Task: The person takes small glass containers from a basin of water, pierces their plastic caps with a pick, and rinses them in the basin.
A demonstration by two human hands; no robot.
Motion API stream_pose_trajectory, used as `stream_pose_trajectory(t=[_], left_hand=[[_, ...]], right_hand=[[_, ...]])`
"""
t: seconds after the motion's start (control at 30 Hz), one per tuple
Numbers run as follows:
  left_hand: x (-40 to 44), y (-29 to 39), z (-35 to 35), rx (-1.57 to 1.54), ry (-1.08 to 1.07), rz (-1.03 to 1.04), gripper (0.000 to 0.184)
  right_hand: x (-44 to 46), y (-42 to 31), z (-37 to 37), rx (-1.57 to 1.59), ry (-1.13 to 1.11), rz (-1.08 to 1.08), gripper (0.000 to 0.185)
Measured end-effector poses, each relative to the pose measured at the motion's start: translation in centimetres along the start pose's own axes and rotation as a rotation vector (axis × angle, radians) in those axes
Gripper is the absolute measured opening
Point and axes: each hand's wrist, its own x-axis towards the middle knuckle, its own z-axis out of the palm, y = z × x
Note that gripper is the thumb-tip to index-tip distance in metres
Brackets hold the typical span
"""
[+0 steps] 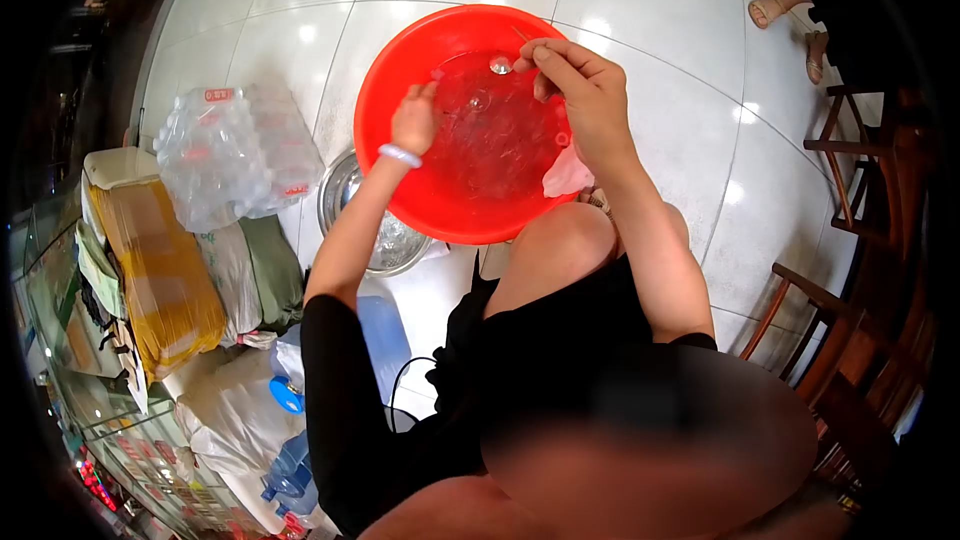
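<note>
A large red basin of water stands on the floor in front of my knees, with clear, glassy-looking pieces under the surface. Over its left side is my left hand, a pale bracelet on the wrist; its fingers are blurred, so I cannot tell whether they hold anything. My right hand is above the right rim, thumb and fingers pinched on a thin stick-like thing. A small shiny round piece shows near the basin's far side. A pink cloth hangs at the near right rim, below my right hand.
A metal bowl holding clear items sits partly under the basin's left side. Farther left are plastic-wrapped bottles, a taped carton and sacks. Wooden chairs line the right. Another person's feet are at the upper right.
</note>
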Motion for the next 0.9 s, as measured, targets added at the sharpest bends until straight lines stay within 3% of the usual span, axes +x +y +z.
stream_pose_trajectory(t=[0.03, 0.1, 0.2, 0.3, 0.33, 0.43, 0.6, 0.7, 0.77, 0.8, 0.87, 0.9], left_hand=[[1.3, -0.1, 2.5, 0.222, -0.093, -0.016, 0.039], [3.1, -1.3, 7.3, 0.341, -0.113, -0.126, 0.034], [4.7, -3.0, 10.1, 0.508, -0.151, -0.073, 0.030], [4.5, -3.4, 10.6, 0.539, -0.216, 0.011, 0.026], [4.4, -3.0, 10.4, 0.543, -0.113, 0.062, 0.029], [3.9, -1.6, 10.0, 0.414, -0.103, 0.129, 0.033], [5.2, -2.5, 12.5, 0.501, -0.110, -0.054, 0.033], [4.8, -2.1, 12.4, 0.534, -0.261, 0.007, 0.026], [3.9, -1.8, 12.9, 0.538, -0.170, 0.011, 0.021], [3.6, -1.9, 13.0, 0.308, -0.183, -0.038, 0.020], [2.3, 2.4, 7.0, -0.432, -0.272, -0.349, 0.021], [1.8, 2.0, 6.7, -0.429, -0.276, -0.347, 0.021]], right_hand=[[0.0, 0.0, -0.1, 0.011, 0.000, -0.012, 0.016], [-0.2, -0.5, -0.6, 0.010, 0.005, -0.033, 0.017], [-0.4, -0.9, -1.0, 0.030, -0.005, -0.021, 0.017], [-0.3, -1.5, -1.0, 0.044, -0.011, 0.001, 0.017], [-0.4, -1.7, -1.0, 0.052, -0.004, 0.008, 0.017], [-0.4, -1.9, -0.5, 0.139, -0.055, -0.008, 0.017], [-0.9, -2.0, -0.5, 0.110, -0.045, 0.041, 0.017], [-0.6, -1.9, -0.8, 0.076, -0.036, 0.032, 0.017], [-0.6, -1.6, -0.6, 0.097, -0.040, 0.027, 0.017], [-0.5, -1.4, -0.5, 0.113, -0.044, 0.023, 0.017], [-0.4, -1.0, -0.4, 0.120, -0.046, 0.010, 0.016], [-0.4, -0.7, -0.3, 0.129, -0.048, -0.007, 0.016]])
